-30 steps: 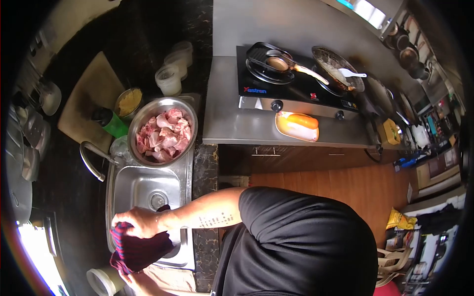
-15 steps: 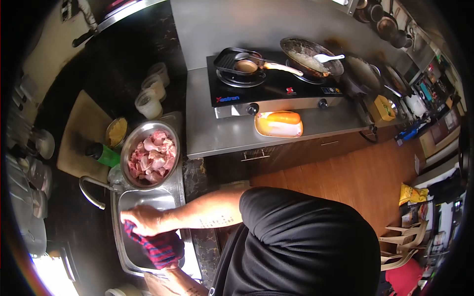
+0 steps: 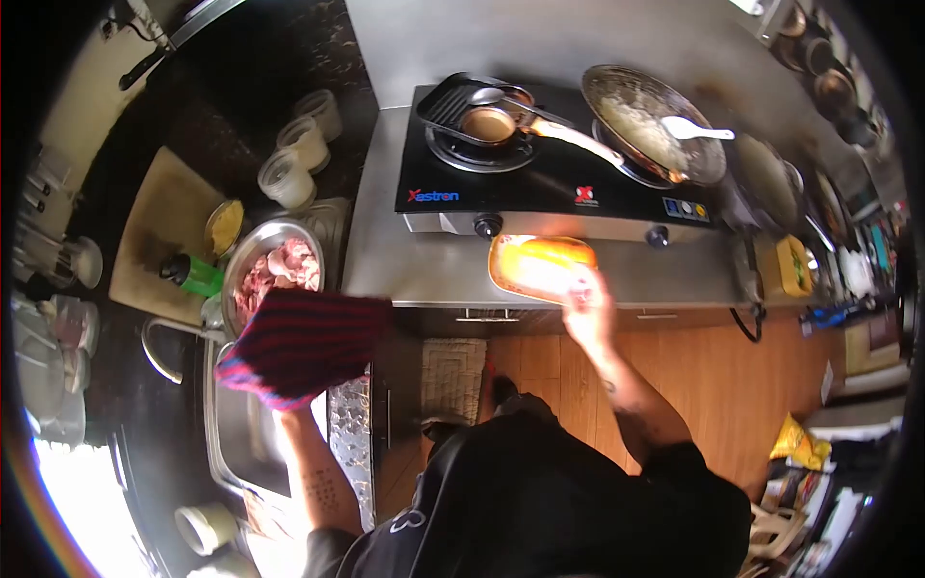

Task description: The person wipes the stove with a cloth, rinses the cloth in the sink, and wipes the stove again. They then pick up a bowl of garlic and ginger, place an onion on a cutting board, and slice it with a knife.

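Note:
A red and navy striped cloth hangs spread over my left hand, whose fingers are hidden beneath it. The cloth covers the near part of a steel bowl of raw chicken pieces and the far end of the sink. My right hand is at the right end of a small oblong tray on the counter's front edge, its fingers closed on the rim. An orange, carrot-like item lies on the tray, partly washed out by glare.
Behind the tray stands a black two-burner stove with a grill pan, a small pan and a wok with a white spatula. Along the left are a tap, a green bottle, a cutting board and several tubs.
My right hand has left the cloth over the sink and reached the tray. The cloth, bunched before, is now spread over my left hand and raised toward the bowl. The view has shifted.

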Demonstrator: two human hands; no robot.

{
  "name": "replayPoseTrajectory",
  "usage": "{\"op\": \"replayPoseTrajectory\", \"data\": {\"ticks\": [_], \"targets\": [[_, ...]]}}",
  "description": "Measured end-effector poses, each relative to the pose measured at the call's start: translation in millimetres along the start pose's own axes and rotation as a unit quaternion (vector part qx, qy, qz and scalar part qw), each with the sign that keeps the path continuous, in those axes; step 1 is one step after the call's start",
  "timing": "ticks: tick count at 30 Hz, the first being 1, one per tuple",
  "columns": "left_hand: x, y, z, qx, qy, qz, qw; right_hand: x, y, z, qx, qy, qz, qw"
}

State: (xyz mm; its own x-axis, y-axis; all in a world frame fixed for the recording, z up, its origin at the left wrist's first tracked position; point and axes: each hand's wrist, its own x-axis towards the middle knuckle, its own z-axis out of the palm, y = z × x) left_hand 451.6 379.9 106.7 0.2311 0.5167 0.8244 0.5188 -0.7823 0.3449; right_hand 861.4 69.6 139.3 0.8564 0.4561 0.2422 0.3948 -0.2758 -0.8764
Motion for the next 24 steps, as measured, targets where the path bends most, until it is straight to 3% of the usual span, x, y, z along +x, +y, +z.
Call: {"op": "replayPoseTrajectory", "data": {"ticks": [2,3,5,6,7,8,10,12,14,16,18,20,21,24], "targets": [[0,3,67,-0.143,-0.136,-0.159,0.967,16,46,-41,-0.186,0.083,-0.083,0.976],[0,12,107,-0.217,-0.203,-0.236,0.925,19,57,-40,-0.183,0.078,-0.079,0.977],[-21,29,174,-0.358,-0.327,-0.380,0.788,22,81,-39,-0.197,0.017,-0.009,0.980],[-37,19,186,-0.420,-0.376,-0.441,0.698,24,95,-32,-0.228,0.019,-0.062,0.971],[-12,60,191,-0.267,-0.466,-0.328,0.777,27,100,-26,-0.235,0.033,-0.078,0.968],[12,115,190,-0.101,-0.532,-0.200,0.817,30,100,-20,-0.241,0.046,-0.095,0.965],[10,162,196,0.091,-0.449,0.007,0.889,34,92,-24,-0.245,0.051,-0.089,0.964],[11,173,202,0.086,-0.472,-0.008,0.878,38,95,-32,-0.217,-0.008,-0.036,0.976],[5,173,206,0.058,-0.501,0.099,0.858,38,105,-41,-0.208,0.031,-0.037,0.977],[2,183,208,0.038,-0.459,0.258,0.849,40,111,-56,-0.136,0.037,-0.049,0.989],[1,200,220,0.012,-0.449,0.281,0.848,40,131,-67,-0.136,0.050,-0.077,0.986],[31,230,229,0.012,-0.597,0.160,0.786,36,132,-75,0.037,0.025,0.022,0.999],[25,227,241,-0.012,-0.568,0.143,0.810,38,158,-78,0.012,0.017,-0.017,1.000],[4,210,251,-0.064,-0.481,0.124,0.866,41,114,-83,0.080,-0.009,0.077,0.994]]}}
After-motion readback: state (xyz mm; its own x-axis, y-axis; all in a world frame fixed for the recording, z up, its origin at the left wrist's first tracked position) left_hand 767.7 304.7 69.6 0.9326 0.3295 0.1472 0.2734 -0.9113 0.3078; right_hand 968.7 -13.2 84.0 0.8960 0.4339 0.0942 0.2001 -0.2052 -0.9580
